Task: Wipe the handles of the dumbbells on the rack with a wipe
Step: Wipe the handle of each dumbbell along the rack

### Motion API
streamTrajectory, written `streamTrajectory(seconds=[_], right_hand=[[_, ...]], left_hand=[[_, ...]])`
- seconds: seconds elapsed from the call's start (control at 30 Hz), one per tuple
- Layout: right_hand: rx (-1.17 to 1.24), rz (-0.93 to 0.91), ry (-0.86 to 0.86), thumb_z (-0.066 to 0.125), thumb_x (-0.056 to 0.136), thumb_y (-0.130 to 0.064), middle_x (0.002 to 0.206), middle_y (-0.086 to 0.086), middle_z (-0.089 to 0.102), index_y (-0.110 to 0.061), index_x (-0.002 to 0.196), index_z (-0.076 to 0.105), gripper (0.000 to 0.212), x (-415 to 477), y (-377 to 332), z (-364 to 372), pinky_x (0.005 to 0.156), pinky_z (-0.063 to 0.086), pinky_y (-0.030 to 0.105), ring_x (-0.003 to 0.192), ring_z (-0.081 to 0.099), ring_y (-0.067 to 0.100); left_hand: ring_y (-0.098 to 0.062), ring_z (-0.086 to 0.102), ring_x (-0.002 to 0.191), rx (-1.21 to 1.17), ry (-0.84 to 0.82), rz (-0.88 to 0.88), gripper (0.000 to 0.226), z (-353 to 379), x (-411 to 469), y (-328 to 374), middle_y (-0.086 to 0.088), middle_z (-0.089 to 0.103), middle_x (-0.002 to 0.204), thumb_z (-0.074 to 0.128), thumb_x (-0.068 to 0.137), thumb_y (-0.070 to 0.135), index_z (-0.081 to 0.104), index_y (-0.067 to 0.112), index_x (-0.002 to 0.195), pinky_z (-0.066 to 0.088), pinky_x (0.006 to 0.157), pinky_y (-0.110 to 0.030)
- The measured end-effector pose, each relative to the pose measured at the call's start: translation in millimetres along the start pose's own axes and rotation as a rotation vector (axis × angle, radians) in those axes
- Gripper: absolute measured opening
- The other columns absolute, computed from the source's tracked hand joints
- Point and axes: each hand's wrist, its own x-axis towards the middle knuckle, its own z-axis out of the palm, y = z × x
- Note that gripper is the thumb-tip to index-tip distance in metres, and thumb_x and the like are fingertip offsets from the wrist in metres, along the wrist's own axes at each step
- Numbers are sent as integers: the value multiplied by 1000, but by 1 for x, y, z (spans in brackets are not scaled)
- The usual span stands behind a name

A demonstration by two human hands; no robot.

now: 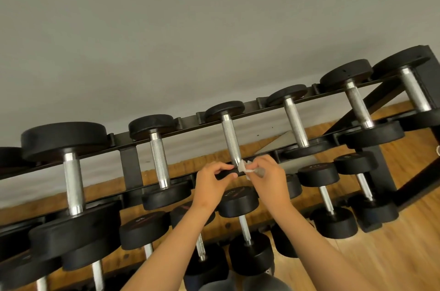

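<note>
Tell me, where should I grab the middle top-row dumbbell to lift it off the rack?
Grip the knurled steel handle at its middle, reaching down from above. It is thin, rough and bare between the two wide black heads, which sit on the rack rails.

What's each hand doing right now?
Left hand: closed on the middle dumbbell's near head.
Right hand: closed, pinching the wipe.

Plain grey wall [166, 16], evenly lit, filling the upper view; warm wood-plank floor [392, 255], lower right
</note>
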Motion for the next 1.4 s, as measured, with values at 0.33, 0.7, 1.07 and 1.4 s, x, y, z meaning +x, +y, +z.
streamTrajectory(seconds=[0.33, 0.7, 1.07, 1.4], right_hand=[[92, 81, -315, 59, 93, -13, 100, -5, 56, -26, 101, 63, 16, 21, 3, -25, 80, 43, 14, 89, 53, 2], [118, 1, -118, 58, 92, -8, 87, -5, 59, -18, 93, 56, 10, 18, -4, -17, 73, 49, 20, 82, 58, 6], [-166, -191, -190, 63, 89, -6, 117, -3, 54, -10, 109, 69, 21, 14, 1, -13, 84, 36, 3, 104, 52, 8], [-98, -135, -252, 64, 90, -10, 108, -7, 57, -17, 119, 62, 30, 18, -9, -21, 87, 45, 16, 100, 55, 7]], left_hand=[[15, 50, 91, -1, -19, -10, 20, -1, 1, 1, 26, 59, 96, 74, 83, 18, 69, 30, 98, 35, 80, 1], [15, 48, 89, 12, 9, -25, 20, 1, 0, 1, 19, 60, 101, 74, 84, 18, 71, 22, 103, 36, 80, -2], [13, 52, 88, 12, 33, -6, 21, 5, 0, 1, 12, 65, 101, 74, 83, 14, 72, 18, 104, 38, 81, 2], [0, 54, 101, -4, 36, -24, 21, 7, 1, -4, 11, 66, 107, 74, 83, 19, 71, 24, 104, 37, 84, -7]])
